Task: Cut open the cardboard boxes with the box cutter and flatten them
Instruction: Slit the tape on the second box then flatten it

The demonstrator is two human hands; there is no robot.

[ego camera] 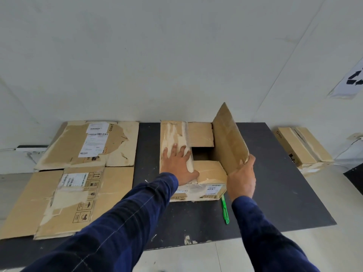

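Head view: the open cardboard box [204, 190] sits in the middle of a black mat [275, 193], its labelled front wall facing the person. Its long left flap [172, 134], scarred with pale torn tape marks, lies flat across the top, and the left hand [177, 165] presses on it palm down with straight, spread fingers. The long right flap [229, 138] stands tilted upward from the box's right edge, and the right hand [242, 173] grips its near corner, fingers curled round the edge. Between the two long flaps the far short flap [200, 134] and the near short flap [210, 169] lie folded inward, with a dark square gap into the box showing between them. The green box cutter [225, 210] lies on the mat just in front of the box's near right corner, between the two arms, touched by neither hand. Both arms wear dark blue sleeves [127, 222] with thin pale lines. On the left part of the mat two flattened boxes lie side by side, the far one [64, 152] bearing white shipping labels, the near one [23, 203] printed with handling symbols. Off the mat to the right, well apart from the open box, a closed box [302, 148] rests on the pale floor by the wall. A paper sheet [351, 79] with black arrows hangs on the wall at upper right.
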